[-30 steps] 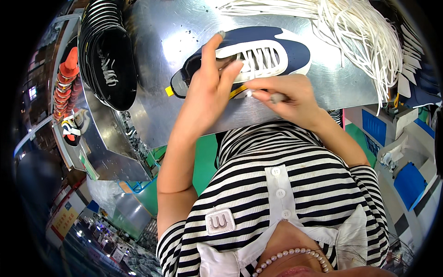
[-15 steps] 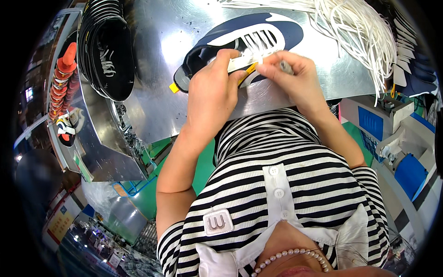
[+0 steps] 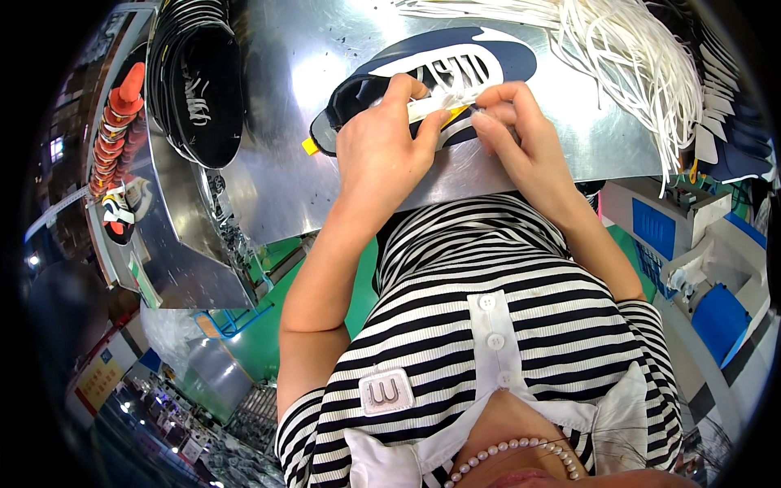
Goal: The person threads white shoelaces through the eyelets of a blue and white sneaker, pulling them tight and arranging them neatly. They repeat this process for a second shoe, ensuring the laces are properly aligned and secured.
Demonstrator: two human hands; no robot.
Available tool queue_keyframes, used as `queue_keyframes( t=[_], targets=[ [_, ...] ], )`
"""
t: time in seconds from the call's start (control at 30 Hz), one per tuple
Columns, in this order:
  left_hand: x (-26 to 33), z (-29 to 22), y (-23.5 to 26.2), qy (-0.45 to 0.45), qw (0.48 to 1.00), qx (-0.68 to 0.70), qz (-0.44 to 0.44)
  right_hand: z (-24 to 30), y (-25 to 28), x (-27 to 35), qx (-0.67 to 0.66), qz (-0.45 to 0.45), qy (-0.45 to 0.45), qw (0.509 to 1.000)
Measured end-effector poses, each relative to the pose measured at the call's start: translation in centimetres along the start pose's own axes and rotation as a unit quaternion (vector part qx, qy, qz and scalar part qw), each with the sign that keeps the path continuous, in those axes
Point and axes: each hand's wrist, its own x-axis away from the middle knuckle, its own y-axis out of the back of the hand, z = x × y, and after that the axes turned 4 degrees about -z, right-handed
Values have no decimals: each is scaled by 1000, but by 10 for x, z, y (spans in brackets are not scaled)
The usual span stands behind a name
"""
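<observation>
A navy and white shoe upper (image 3: 508,58) lies on the metal table, its open collar towards the left and a yellow tab (image 3: 310,146) at its heel. White laces (image 3: 462,71) cross its throat. My left hand (image 3: 378,146) is closed on the near edge of the upper, thumb and forefinger either side of a white strip (image 3: 425,107). Close by on the right, my right hand (image 3: 525,134) has its fingers curled together beside the near side of the throat. What its fingertips hold is too blurred to make out. A yellow piece (image 3: 454,115) shows between the hands.
A heap of loose white laces (image 3: 626,73) covers the table's right side. Black shoe uppers (image 3: 195,98) stand stacked at the left. Beyond them are orange-and-white shoe parts (image 3: 110,150) on a rack. More navy pieces (image 3: 736,146) hang at the far right.
My right hand has shifted slightly right and its fingers have changed their hold; the grey-tipped thing in it no longer shows. My left hand stays on the upper. The view has shifted a little.
</observation>
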Motion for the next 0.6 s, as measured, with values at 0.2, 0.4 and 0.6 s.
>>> queue_keyframes(
  t=[0.2, 0.4, 0.6],
  targets=[
    [-1, -5, 0, 15, 1000, 26, 11, 7, 2, 5, 71, 17, -24, 997],
    [1, 15, -14, -212, 975, -15, -65, 11, -5, -8, 98, 8, -64, 993],
    [-5, 25, -14, -281, 955, -23, -94, 0, -14, -18, 179, -1, -2, 984]
  ],
)
